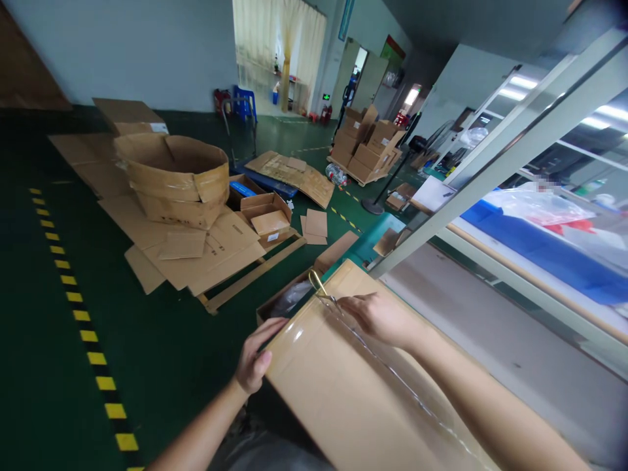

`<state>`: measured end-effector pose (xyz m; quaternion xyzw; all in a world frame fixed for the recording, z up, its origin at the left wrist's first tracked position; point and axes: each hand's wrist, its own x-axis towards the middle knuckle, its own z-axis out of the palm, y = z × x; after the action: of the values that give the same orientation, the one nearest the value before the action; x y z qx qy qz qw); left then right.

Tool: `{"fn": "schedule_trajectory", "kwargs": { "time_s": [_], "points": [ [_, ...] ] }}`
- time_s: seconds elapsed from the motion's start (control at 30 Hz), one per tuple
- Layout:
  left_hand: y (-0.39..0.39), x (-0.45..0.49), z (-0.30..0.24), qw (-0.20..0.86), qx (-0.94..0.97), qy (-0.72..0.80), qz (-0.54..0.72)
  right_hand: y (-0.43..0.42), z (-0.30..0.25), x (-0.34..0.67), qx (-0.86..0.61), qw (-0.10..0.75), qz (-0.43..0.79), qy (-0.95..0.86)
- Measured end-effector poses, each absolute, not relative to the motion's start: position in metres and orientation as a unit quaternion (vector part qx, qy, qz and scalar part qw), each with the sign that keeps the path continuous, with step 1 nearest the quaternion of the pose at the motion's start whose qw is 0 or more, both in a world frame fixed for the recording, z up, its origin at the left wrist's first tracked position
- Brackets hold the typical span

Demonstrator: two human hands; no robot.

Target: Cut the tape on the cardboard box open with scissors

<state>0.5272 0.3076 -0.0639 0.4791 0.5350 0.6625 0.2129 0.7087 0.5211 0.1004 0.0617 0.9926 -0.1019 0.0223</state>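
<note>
Your two hands are on a cardboard box at the lower centre of the frame.
Your left hand is clamped on the box's left corner; your right hand has its fingers pinched on a gold-looped metal tool near the far edge, where a shiny line runs toward the lower right. Flattened cardboard lies at left centre.

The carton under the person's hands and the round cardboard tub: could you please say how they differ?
The carton has a flat top face, while the tub gapes open. The carton is straight-edged; the tub is rounded. The carton is nearer the camera than the tub. Both are brown cardboard.
</note>
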Motion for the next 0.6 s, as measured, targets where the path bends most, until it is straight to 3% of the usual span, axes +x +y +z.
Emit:
{"fn": "schedule_trajectory", "kwargs": {
  "time_s": [0.6],
  "points": [
    [0.311,0.526,-0.071,0.201,0.455,0.581,0.645,0.506,0.108,0.812,0.120,0.056,-0.117,0.984]
  ]
}}
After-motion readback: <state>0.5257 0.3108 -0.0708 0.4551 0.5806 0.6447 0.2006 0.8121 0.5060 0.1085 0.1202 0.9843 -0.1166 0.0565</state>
